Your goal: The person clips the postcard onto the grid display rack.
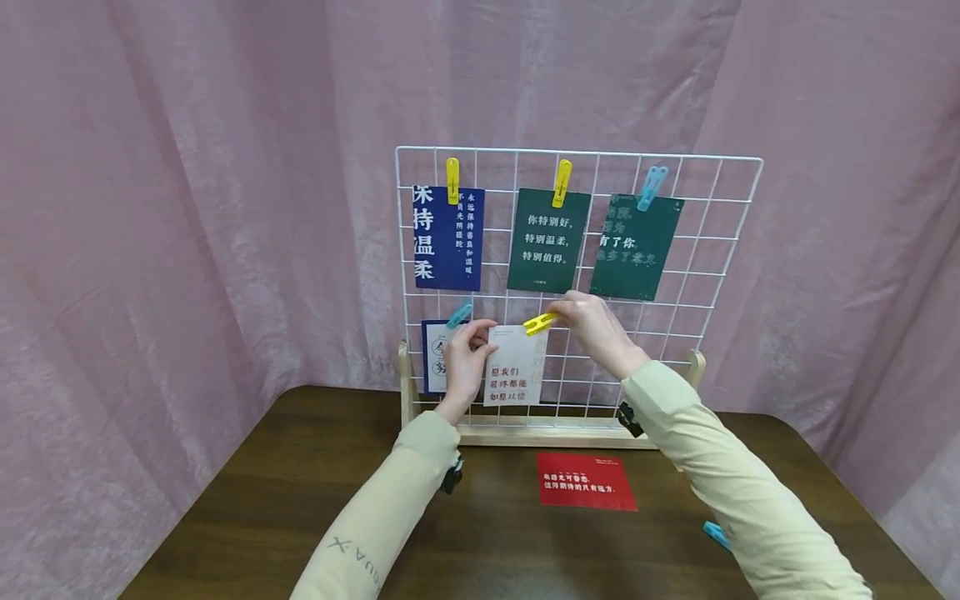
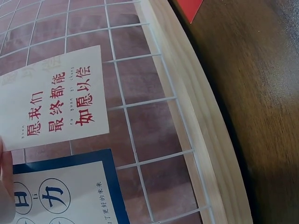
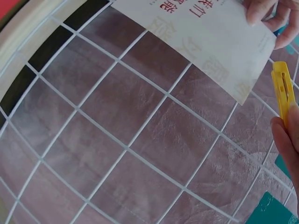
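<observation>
A white card with red lettering lies against the white wire grid, pinched at its upper left edge by my left hand. In the right wrist view the fingers of that hand press on the card. My right hand pinches a yellow clothespin just over the card's top right corner. Behind the left hand hangs a blue-bordered card under a blue clothespin; part of it is hidden by the hand.
Along the grid's upper part hang a blue card and two green cards, each clipped by a clothespin. A wooden base carries the grid. On the brown table lie a red card and a loose blue clothespin.
</observation>
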A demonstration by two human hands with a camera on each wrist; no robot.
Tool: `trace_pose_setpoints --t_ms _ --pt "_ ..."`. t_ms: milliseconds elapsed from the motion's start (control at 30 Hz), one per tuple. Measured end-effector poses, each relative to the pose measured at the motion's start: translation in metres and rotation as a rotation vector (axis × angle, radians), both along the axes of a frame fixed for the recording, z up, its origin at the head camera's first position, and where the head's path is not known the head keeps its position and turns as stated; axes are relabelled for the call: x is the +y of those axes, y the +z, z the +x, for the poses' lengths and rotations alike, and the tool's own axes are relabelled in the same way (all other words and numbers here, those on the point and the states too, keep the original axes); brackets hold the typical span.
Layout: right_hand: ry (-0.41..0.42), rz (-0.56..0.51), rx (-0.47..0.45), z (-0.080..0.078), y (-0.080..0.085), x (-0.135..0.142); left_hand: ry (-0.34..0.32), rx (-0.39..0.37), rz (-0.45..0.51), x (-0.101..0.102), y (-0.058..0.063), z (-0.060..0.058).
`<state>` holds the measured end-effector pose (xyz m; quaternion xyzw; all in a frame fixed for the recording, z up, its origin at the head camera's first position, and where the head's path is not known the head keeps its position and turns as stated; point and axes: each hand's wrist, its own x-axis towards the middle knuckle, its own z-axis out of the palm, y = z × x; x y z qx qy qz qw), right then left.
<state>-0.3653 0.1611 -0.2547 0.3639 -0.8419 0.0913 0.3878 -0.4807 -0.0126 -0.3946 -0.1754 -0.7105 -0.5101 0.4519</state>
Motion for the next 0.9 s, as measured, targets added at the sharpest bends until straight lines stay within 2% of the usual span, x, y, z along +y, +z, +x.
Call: trace_pose_setpoints --t_ms 100,133,200,233,400,433,467,500,633,667,900 --pt "-0.04 0.019 0.014 -0.002 -0.001 -0.003 -0.002 0.02 0.015 0.001 0.002 0.002" --pt "-0.043 0.024 0.015 -0.002 -0.001 -0.004 0.024 0.04 0.017 0.001 -0.005 -0.007" --pt "-0.045 0.04 0.023 -0.002 0.0 -0.007 0.022 0.053 0.019 0.001 -0.003 -0.005" --pt "-0.044 0.048 0.029 -0.002 0.0 -0.008 0.005 0.044 0.015 0.0 0.004 0.007" --pt "-0.074 0.105 0.07 -0.003 0.006 -0.013 0.006 0.04 0.008 0.0 0.013 0.018" --pt "-0.083 0.117 0.076 -0.003 0.006 -0.015 -0.017 0.03 0.014 -0.001 0.02 0.03" --pt "-0.092 0.129 0.083 -0.003 0.007 -0.016 0.007 0.044 0.016 0.0 0.014 0.02" --pt "-0.1 0.138 0.088 -0.004 0.007 -0.017 0.024 0.048 0.014 0.001 0.014 0.02" --pt "-0.123 0.155 0.105 -0.005 0.007 -0.02 0.014 0.048 0.017 0.0 0.011 0.016" --pt "-0.127 0.154 0.105 -0.005 0.006 -0.02 0.041 0.062 0.013 0.001 0.005 0.005" --pt "-0.155 0.199 0.103 -0.008 0.006 -0.023 0.067 0.079 0.008 0.001 0.004 0.005"
